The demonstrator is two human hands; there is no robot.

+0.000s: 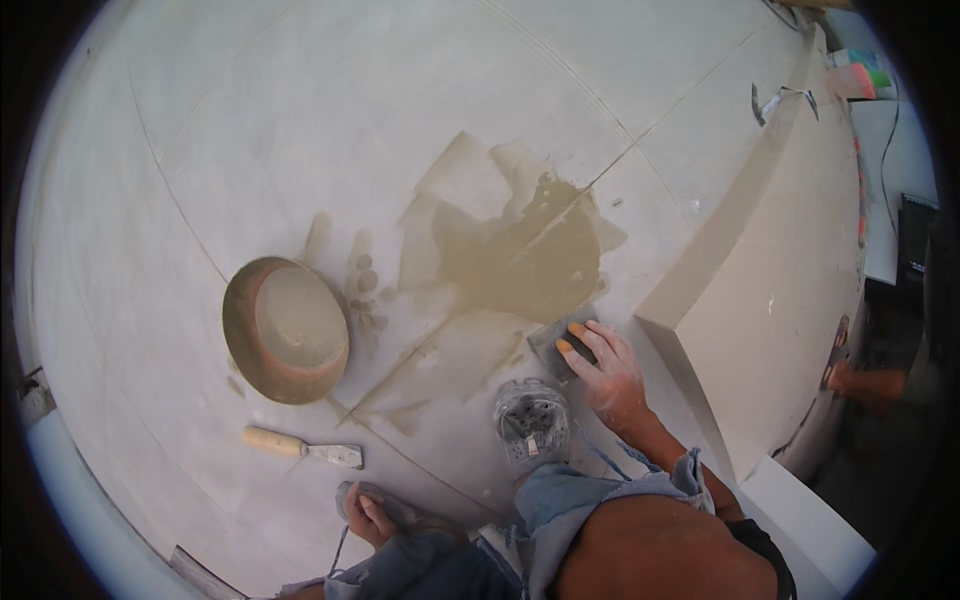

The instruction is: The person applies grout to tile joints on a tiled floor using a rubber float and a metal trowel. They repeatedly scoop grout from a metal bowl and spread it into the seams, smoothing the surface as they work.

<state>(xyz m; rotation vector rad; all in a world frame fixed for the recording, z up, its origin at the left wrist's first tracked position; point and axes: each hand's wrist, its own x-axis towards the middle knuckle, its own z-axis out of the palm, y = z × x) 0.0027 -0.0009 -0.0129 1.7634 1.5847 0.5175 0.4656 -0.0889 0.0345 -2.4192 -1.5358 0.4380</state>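
Observation:
My right hand (607, 372) presses a flat dark grey rubber pad (552, 347) against the pale tiled floor, its fingers gripping the top. Two of its fingertips have orange coverings. Just beyond the pad spreads a wet grey-brown puddle of slurry (520, 255) over the crossing tile joints. Low in the view, my left hand (370, 515) rests beside my left shoe (400, 510) with its fingers curled; whether anything is in them is hidden. A putty knife (303, 447) with a wooden handle lies ahead of that hand. Beyond the knife stands a round metal pan (287, 330) with greyish mix inside.
A beige box-like ledge (765, 290) runs along the right side. My grey perforated clog (531, 425) is planted close to the pad. At the far right are another person's foot (868, 385), a cable (888, 150) and a pink container (851, 81). Wet smears (365, 280) mark the floor by the pan.

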